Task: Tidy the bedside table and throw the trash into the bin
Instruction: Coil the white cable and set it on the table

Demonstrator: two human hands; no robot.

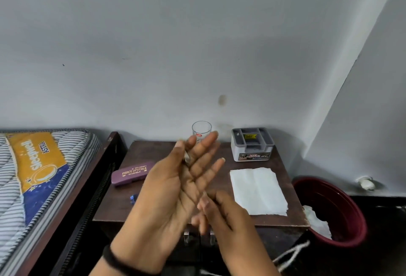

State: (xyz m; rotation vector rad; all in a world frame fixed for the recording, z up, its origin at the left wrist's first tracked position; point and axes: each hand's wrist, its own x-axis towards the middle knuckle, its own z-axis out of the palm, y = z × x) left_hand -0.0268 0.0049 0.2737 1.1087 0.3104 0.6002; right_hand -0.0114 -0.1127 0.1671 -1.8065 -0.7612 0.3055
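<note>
Left hand (173, 190) spread flat, right hand (222, 214) loosely curled against its palm; both empty. Tissue (259, 190) lies on table (153, 150), right of centre, nearer right hand, long axis down-frame; bin (329, 196) beyond.

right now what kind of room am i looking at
Most likely a bedroom: a striped mattress lies beside a small wooden bedside table, which carries a purple spectacle case and a drinking glass.

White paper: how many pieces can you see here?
2. One flat sheet lies on the bedside table, right side; crumpled paper sits inside the red bin. The left hand and right hand may hide more.
</note>
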